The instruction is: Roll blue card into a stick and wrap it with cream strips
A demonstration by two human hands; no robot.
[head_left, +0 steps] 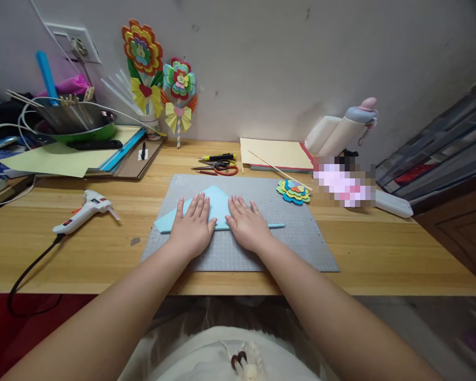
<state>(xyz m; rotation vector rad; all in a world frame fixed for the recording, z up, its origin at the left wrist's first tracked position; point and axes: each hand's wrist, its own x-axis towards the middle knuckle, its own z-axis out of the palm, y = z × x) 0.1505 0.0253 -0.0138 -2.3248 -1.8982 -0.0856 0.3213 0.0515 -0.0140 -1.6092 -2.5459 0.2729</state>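
Note:
A light-blue sheet of paper lies on the grey cutting mat. Its near edge is rolled into a thin tube that sticks out to the right. Flat on the left part of the paper rests my left hand, fingers stretched out and pointing away from me. My right hand lies palm down on the rolled side, its fingers spread as well. Both palms hide parts of the tube. At the mat's upper right sits a layered paper flower in blue, yellow and green.
A white glue gun with a black cord lies left of the mat. Scissors and a yellow-black cutter are behind it. Two finished paper flowers stand by the wall. A thin stick lies across stacked paper.

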